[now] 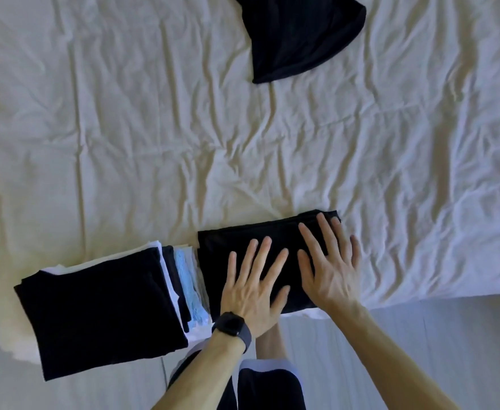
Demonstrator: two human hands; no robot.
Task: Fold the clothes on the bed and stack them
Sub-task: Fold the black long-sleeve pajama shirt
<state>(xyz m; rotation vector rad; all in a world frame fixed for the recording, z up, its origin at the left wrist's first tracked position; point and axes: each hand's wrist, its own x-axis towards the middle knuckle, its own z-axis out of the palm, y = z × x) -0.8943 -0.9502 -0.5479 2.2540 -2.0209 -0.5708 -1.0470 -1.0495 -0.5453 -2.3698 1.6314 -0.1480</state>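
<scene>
Both hands were flat on the folded black garment (222,250) at the near edge of the bed (154,143). Left hand (251,288) had its fingers straight and spread, palm down on the garment's near half, gripping nothing. Right hand (331,270) was the same: fingers splayed and pressing the right end, fingertips reaching the far right corner, nothing pinched. The garment lay as a compact rectangle, long side running left to right, with a bit of white fabric showing under its near edge. Just left of it, touching or nearly so, sat the stack of folded clothes (101,315): a black piece on top, white layers under it, and a light blue item (186,279) showing at the stack's right side. The stack overhung the bed's near edge slightly. One unfolded black garment (299,34) lay well apart at the far side of the wrinkled white sheet, partly cut off by the frame's top. There was a dark smartwatch (231,324) on the left wrist. Pale floor (420,335) showed below the bed edge, and dark shorts (272,386) at the bottom centre.
</scene>
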